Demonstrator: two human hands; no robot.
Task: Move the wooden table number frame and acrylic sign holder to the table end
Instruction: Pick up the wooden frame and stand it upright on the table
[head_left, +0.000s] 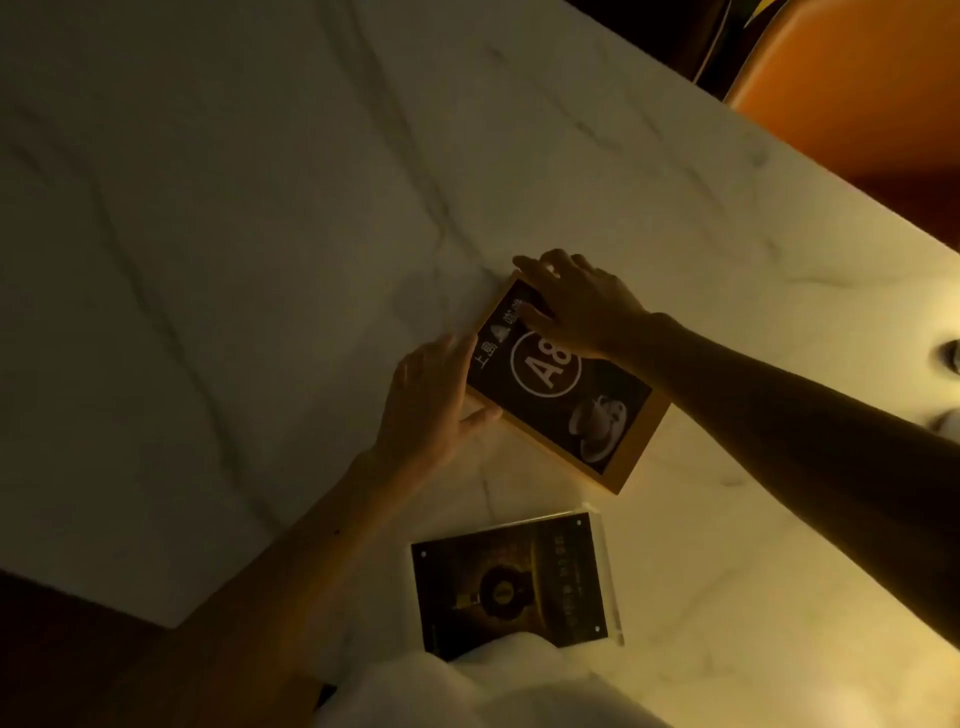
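Lying flat nearest the desk's near edge: clear acrylic sign holder (519, 582) with dark card, slippery, scratch-prone, untouched. Beyond it, gripping the light-wood table number frame (563, 387), probably stiff and light: left hand (431, 400) on one side, right hand (576, 301) pressing its far corner. No containers showing on white marble desk (234, 234).

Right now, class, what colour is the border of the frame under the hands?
Light tan wood around a dark insert, on the frame; head view.
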